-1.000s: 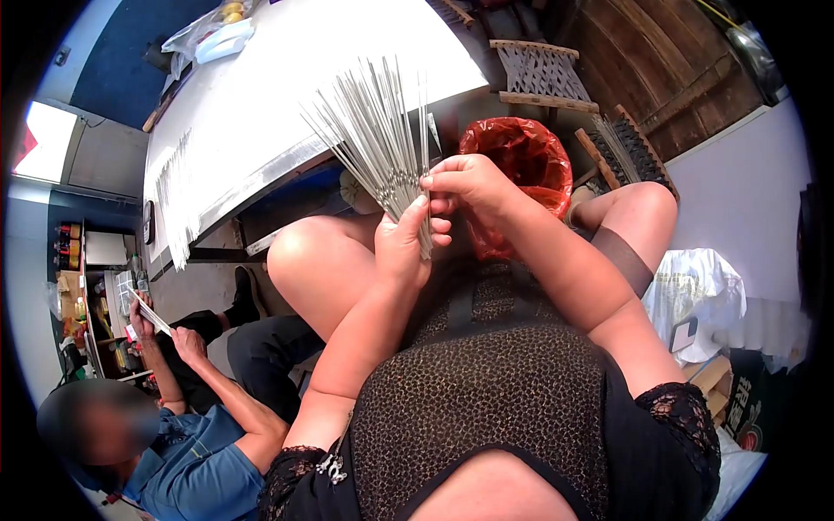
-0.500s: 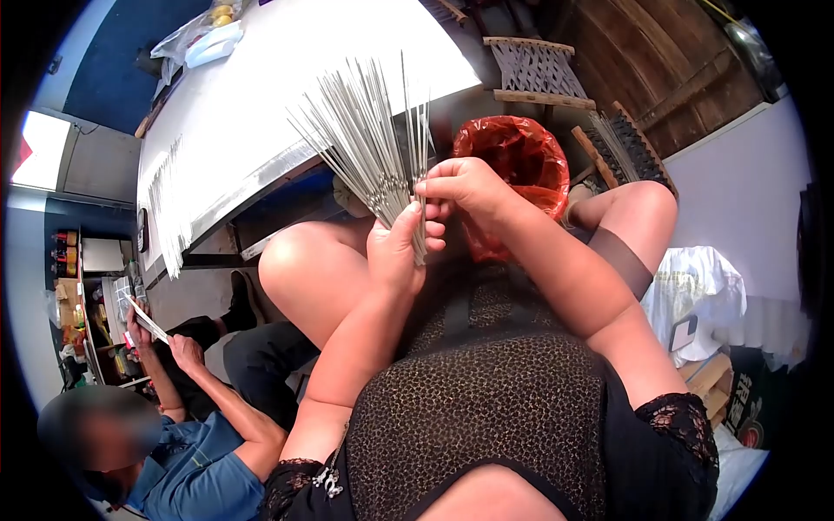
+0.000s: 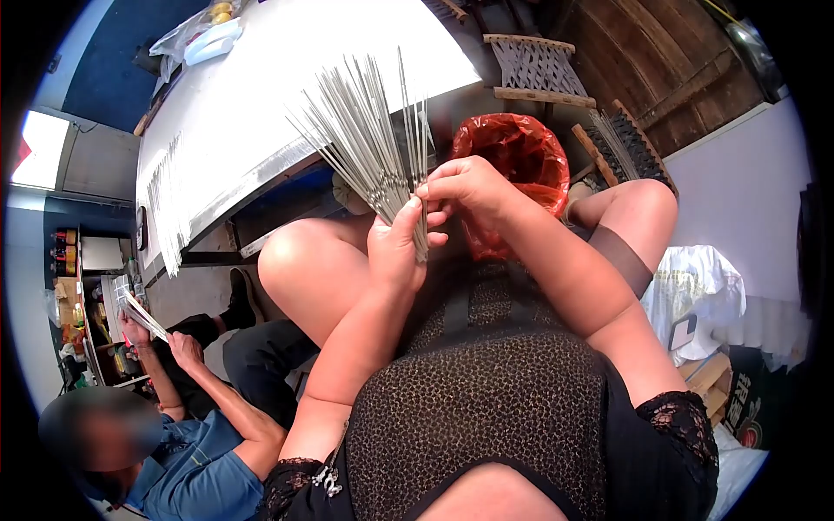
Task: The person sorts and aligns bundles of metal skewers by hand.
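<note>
Clasping a fanned bundle of thin metal rods (image 3: 380, 169) near the white table (image 3: 261, 74), the left hand (image 3: 396, 247) curls around its base; the right hand (image 3: 465, 184) pinches rods at its edge. A slackened left grip could drop some towards the red plastic bag (image 3: 552, 156); overlapping rods might drag neighbours loose.

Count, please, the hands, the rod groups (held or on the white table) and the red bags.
Hands: 4 (left hand, right hand, co-worker's two hands)
Rod groups: 3 (held fan, co-worker's bundle, row on white table)
Red bag: 1
Total: 8
</note>
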The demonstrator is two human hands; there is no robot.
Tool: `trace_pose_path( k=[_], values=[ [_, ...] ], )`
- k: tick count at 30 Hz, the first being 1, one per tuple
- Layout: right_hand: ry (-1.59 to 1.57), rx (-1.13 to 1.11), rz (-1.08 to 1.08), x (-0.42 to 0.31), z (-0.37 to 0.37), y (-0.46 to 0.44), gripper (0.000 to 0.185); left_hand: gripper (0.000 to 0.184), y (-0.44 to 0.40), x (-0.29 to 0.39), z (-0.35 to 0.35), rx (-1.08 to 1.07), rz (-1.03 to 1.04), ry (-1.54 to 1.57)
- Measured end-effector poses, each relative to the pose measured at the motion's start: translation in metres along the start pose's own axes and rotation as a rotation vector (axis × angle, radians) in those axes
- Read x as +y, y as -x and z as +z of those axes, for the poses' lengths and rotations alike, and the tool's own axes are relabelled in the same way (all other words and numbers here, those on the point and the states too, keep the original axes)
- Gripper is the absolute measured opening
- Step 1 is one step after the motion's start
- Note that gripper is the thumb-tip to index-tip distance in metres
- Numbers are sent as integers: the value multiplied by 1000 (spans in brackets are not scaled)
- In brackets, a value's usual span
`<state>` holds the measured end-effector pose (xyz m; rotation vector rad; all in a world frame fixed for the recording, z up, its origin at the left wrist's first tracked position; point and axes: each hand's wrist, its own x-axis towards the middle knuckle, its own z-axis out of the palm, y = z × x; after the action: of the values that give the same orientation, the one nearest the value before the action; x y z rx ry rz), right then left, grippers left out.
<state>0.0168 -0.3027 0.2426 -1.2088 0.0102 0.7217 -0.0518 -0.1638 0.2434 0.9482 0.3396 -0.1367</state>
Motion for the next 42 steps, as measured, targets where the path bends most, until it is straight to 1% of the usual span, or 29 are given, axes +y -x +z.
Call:
trace_pose_path(
  k=[2, 6, 12, 15, 21, 23, 30, 38, 40, 42],
  values=[
    [60, -24, -9, 0, -1, 0, 17, 20, -2, -1, -4, -21, 8, 5],
    [56, -32, -19, -1, 2, 1, 18, 20, -2, -1, -5, -42, 4, 22],
    [-5, 27, -63, -4, 7, 2, 17, 19, 4, 5, 8, -12, -35, 25],
    [-15, 66, -80, -3, 5, -1, 17, 20, 3, 0, 1, -28, -29, -9],
    [13, -62, -27, -6, 7, -4, 18, 22, 0, -2, -1, -75, -20, 16],
    [16, -6, -20, -7, 11, -3, 19, 24, 1, -1, 0, -70, -16, 19],
    [23, 10, -47, -7, 7, -1, 17, 27, 2, 1, 2, -62, 1, 49],
    [26, 19, -62, -4, 5, 0, 19, 25, 0, -1, 0, -44, 5, 46],
    [-65, -20, -63, -2, 2, -1, 17, 24, 0, -1, -1, -41, 5, 47],
    [-82, -6, -64, -2, 0, 0, 15, 23, 0, -1, -1, -13, 9, 39]
  ],
)
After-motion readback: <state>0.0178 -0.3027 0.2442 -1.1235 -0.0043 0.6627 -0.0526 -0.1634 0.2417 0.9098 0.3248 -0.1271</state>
